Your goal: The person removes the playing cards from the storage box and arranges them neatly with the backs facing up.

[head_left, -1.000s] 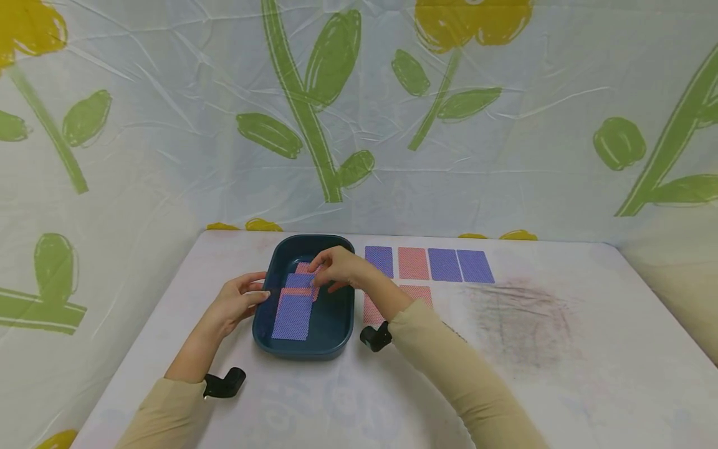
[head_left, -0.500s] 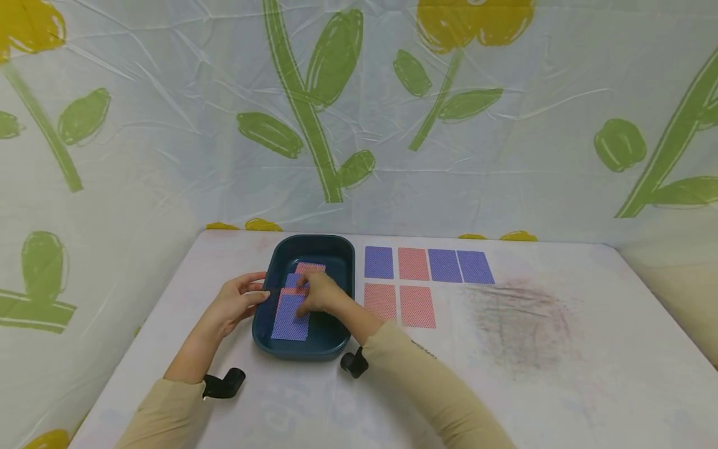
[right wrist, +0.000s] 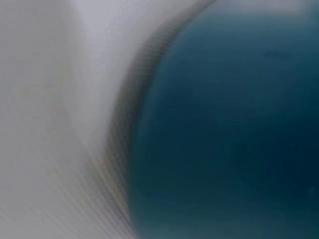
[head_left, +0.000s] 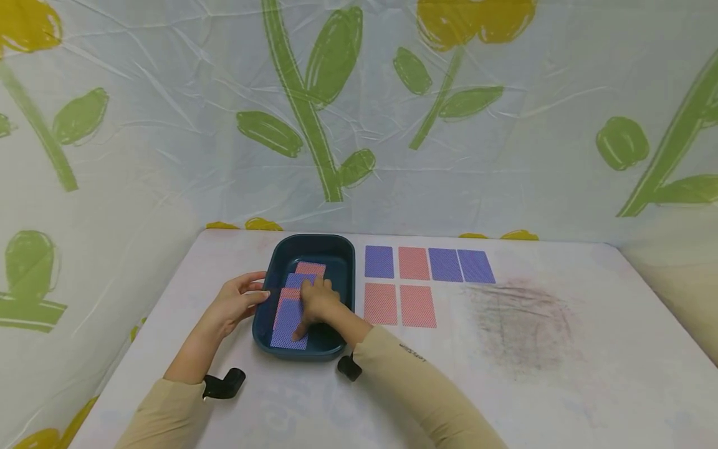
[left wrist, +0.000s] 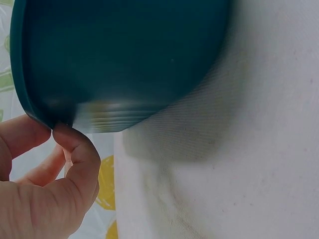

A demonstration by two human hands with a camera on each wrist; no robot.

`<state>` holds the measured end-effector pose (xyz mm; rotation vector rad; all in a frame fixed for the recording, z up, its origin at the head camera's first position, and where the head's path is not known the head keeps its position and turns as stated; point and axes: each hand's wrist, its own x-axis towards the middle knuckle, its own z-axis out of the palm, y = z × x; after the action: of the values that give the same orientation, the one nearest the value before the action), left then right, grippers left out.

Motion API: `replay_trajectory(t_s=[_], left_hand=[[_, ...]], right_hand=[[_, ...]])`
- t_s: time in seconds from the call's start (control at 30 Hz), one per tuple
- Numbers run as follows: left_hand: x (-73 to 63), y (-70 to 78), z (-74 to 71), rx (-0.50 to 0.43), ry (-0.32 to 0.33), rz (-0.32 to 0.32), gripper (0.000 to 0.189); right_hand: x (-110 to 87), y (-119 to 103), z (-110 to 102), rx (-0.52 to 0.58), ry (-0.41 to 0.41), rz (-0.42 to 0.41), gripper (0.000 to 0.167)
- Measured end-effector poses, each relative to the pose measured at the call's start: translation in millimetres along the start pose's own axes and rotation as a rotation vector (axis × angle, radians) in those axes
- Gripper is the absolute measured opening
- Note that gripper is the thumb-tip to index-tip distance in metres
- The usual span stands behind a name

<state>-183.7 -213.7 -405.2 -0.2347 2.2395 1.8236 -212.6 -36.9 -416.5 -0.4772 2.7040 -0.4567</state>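
Observation:
A dark teal plastic tray [head_left: 346, 312] stands on the table, with several patterned playing cards lying overlapped inside it, backs up. My left hand [head_left: 238, 302] pinches the tray's left rim between thumb and fingers; the left wrist view shows this hand [left wrist: 60, 174] at the rim close up. Inside the tray, my right hand [head_left: 318, 304] is over the cards, thumb and fingers spread, its thumb touching the front blue card [head_left: 285, 333]. Behind that lie a red card [head_left: 288, 293], a blue card [head_left: 296, 280] and another red card [head_left: 310, 268]. The right wrist view shows only the tray's outer wall [right wrist: 224, 124].
Right of the tray, a back row holds blue cards and a red card [head_left: 414, 264]. Two red cards, one of them this card [head_left: 417, 307], lie in front of that row. A dark smudge [head_left: 521, 327] marks the tabletop. Flower-printed sheeting [head_left: 477, 174] rises behind.
My right hand has moved toward me and left within the tray, its thumb reaching the front blue card. That card has slid slightly toward me. My left hand has stayed on the rim.

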Motion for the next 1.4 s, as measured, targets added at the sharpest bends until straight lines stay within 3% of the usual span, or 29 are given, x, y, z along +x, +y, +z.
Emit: replay_trajectory(t_s=[0.17,0.47,0.73,0.97,1.4], left_hand=[[-0.3,-0.6,-0.1,0.004,-0.001,0.004,0.054],[-1.4,0.9,1.7,0.013,-0.002,0.005,0.055],[-1.8,2.5,2.5,0.015,0.004,-0.004,0.055],[-3.0,4.5,2.4,0.01,0.005,-0.019,0.054],[-4.3,4.2,2.2,0.012,0.0,-0.003,0.055]], right_hand=[[-2.8,-1,0,0.016,-0.007,-0.008,0.082],[-7.2,3,-2,0.199,0.027,-0.063,0.069],[-10.1,10,-6,0.489,-0.031,-0.06,0.055],[-12.3,14,-11,0.776,-0.099,-0.044,0.053],[-21.6,24,-28,0.897,-0.116,-0.052,0.049]])
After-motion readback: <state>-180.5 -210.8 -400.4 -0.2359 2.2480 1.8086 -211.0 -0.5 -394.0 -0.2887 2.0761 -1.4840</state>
